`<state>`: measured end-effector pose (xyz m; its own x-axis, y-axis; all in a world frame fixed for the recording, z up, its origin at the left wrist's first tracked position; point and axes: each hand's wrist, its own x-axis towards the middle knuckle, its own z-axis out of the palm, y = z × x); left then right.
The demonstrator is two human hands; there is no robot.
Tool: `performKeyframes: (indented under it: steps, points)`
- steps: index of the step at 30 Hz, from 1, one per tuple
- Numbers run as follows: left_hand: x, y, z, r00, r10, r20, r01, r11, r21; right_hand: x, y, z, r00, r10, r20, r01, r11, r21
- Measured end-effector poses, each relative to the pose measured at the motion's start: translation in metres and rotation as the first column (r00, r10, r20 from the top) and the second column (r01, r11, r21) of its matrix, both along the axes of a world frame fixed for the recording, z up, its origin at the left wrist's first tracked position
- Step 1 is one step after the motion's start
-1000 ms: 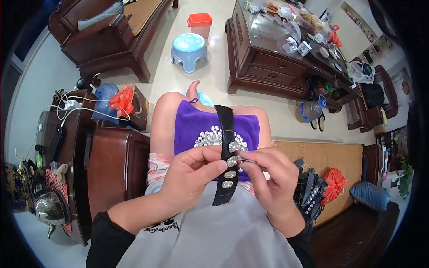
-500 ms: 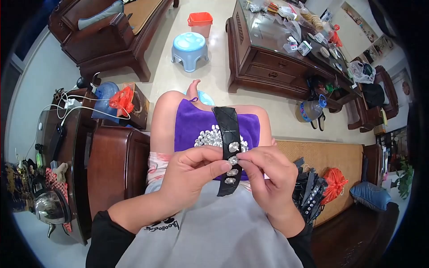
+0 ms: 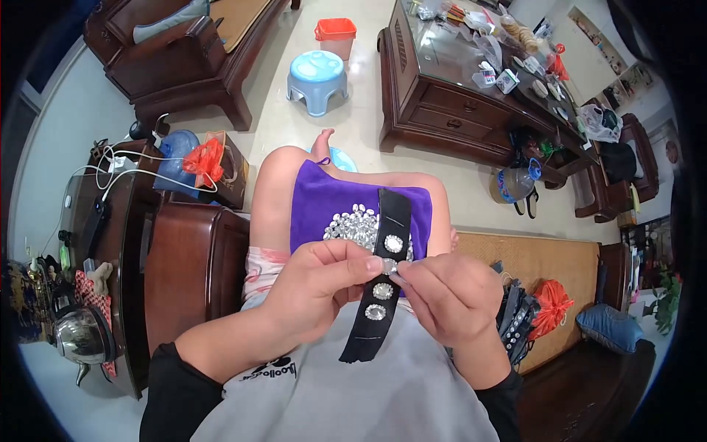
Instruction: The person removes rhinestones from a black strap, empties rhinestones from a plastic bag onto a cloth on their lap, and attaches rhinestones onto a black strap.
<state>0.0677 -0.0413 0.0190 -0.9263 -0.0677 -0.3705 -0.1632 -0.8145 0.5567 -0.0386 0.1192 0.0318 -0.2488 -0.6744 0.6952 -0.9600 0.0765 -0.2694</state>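
A black strap (image 3: 395, 212) set with a row of clear rhinestones is held up over my lap, its lower end tilted to the left. My left hand (image 3: 313, 283) pinches its left edge between thumb and fingers, beside one rhinestone (image 3: 389, 267). From the right, the fingertips of my right hand (image 3: 456, 295) close on the strap at that same rhinestone and partly cover it. Behind the strap, a purple cloth (image 3: 317, 199) lies across my thighs with a pile of loose rhinestones (image 3: 352, 227) on it.
More black straps (image 3: 519, 320) with stones lie on the woven mat (image 3: 479, 250) to my right, near a red plastic bag (image 3: 552, 302). Ahead stand a blue stool (image 3: 317, 77), an orange bucket (image 3: 336, 37) and a cluttered wooden table (image 3: 449, 110). A metal kettle (image 3: 77, 335) is at left.
The strap has turned, its top end moving right and its lower end moving down and left. Both hands stay pinched on it, and the lower rhinestones show more fully now.
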Motion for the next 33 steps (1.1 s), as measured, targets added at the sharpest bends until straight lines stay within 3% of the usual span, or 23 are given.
performKeyframes:
  steps: [9,14,18,19,24,33]
  points:
    - [-0.001,0.007,0.005,0.998,-0.036,0.058,0.036,0.999,-0.006,-0.004,0.005,-0.006,0.996,-0.082,-0.021,0.082,0.997,0.005]
    - [0.004,0.007,0.003,0.994,-0.089,0.068,0.099,0.981,-0.166,-0.003,0.004,-0.003,0.992,-0.125,-0.001,0.125,0.991,0.037]
    - [0.007,0.005,0.002,0.998,-0.052,0.042,0.066,0.885,-0.46,0.0,0.006,0.005,0.987,-0.083,0.136,0.077,0.996,0.05]
    - [0.007,0.005,0.002,0.998,-0.051,0.042,0.064,0.885,-0.46,0.001,0.006,0.006,0.987,-0.082,0.136,0.075,0.996,0.05]
    - [0.008,0.01,0.004,0.999,0.015,-0.041,-0.035,0.835,-0.549,0.008,0.004,0.008,0.997,-0.033,0.075,0.028,0.997,0.071]
    - [0.01,0.01,0.006,0.993,-0.001,-0.122,-0.096,0.605,-0.79,0.01,0.002,0.007,0.996,-0.038,-0.081,0.052,0.984,0.169]
